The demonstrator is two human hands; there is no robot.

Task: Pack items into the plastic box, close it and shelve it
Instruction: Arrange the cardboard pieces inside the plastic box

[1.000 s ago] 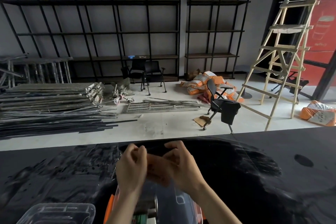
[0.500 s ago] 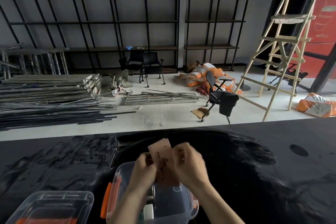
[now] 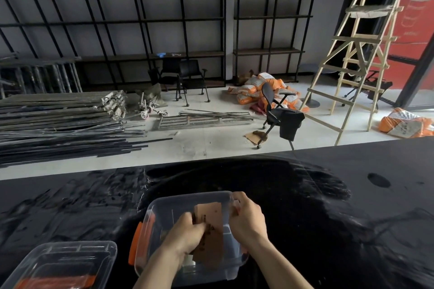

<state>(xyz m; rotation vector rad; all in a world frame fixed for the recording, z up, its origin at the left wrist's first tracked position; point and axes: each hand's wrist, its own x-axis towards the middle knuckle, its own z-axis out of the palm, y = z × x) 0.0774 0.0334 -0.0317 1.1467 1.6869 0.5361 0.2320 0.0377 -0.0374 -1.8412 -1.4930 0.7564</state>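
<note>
A clear plastic box point(image 3: 164, 204) with orange side latches stands open on the black table in front of me. Both hands reach down into it. My left hand point(image 3: 185, 232) and my right hand point(image 3: 247, 218) each grip a side of a brown cardboard packet point(image 3: 211, 216), which sits low inside the box. Something white shows under the packet near the box floor. The box's clear lid point(image 3: 58, 263), with orange parts, lies on the table at the lower left.
The black table point(image 3: 328, 195) stretches wide to the right and left. Beyond its far edge lie metal bars point(image 3: 58, 129), chairs point(image 3: 279, 115), orange sacks, a wooden ladder point(image 3: 352, 54), and black wall shelving point(image 3: 117, 30).
Both hands have lowered the brown packet from above the box down into it. The view has tilted down, so more of the box and lid shows.
</note>
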